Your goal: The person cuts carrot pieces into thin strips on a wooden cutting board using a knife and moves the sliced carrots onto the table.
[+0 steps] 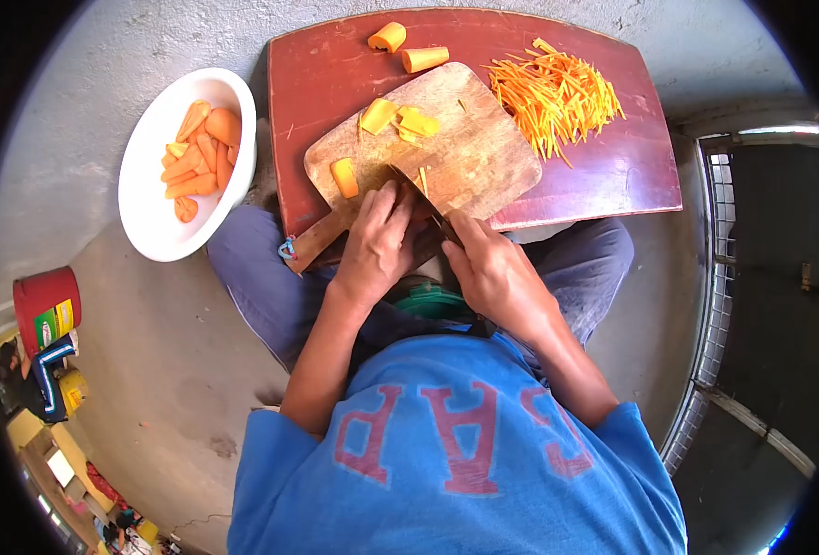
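Right hand grips knife — left hand curled, its hold hidden — carrot strips piled, fat carrots left in basin.

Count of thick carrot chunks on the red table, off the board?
2. One chunk lies near the red table's far edge; the other chunk lies by the cutting board's far corner. The shred heap may hide more.

"GAP" in red letters — upside down here — on the blue shirt; bucket label too small to read.
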`<control>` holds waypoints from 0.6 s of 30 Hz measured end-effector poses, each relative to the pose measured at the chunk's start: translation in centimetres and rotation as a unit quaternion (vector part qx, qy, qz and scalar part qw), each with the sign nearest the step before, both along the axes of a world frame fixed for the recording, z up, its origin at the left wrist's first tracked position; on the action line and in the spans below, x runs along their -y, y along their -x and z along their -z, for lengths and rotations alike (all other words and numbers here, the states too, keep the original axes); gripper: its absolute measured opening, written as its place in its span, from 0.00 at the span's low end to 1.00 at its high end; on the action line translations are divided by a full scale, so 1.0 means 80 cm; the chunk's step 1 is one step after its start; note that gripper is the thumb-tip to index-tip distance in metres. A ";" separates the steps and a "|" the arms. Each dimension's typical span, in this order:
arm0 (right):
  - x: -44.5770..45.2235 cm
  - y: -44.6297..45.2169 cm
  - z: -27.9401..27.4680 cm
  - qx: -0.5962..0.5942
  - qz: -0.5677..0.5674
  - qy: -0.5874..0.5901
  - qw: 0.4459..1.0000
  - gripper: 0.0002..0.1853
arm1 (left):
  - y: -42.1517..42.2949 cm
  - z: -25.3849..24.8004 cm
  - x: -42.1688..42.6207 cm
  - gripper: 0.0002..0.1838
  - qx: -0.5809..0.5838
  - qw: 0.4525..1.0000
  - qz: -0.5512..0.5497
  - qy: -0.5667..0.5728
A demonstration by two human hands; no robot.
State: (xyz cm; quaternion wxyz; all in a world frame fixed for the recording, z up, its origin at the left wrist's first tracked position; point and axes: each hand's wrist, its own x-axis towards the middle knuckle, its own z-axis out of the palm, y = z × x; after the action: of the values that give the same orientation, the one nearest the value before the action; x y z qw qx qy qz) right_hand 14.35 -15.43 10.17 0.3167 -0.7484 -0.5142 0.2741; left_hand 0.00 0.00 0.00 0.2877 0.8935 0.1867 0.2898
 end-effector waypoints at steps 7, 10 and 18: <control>0.001 0.003 -0.017 0.001 0.003 -0.013 1.000 0.13 | -0.004 0.004 -0.020 0.26 0.026 0.999 0.011 -0.019; -0.011 0.004 0.004 0.031 -0.008 -0.029 0.999 0.13 | -0.003 -0.002 -0.017 0.25 0.027 0.999 0.019 -0.004; 0.000 0.010 -0.011 0.012 0.005 -0.009 1.000 0.15 | 0.001 0.001 -0.005 0.22 0.040 0.999 0.003 0.019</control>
State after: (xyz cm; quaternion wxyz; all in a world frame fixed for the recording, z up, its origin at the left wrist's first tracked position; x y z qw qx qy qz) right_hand 13.58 -15.43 11.05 0.3186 -0.7514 -0.5165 0.2592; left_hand -0.06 0.43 -0.11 0.3126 0.8763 0.1780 0.3205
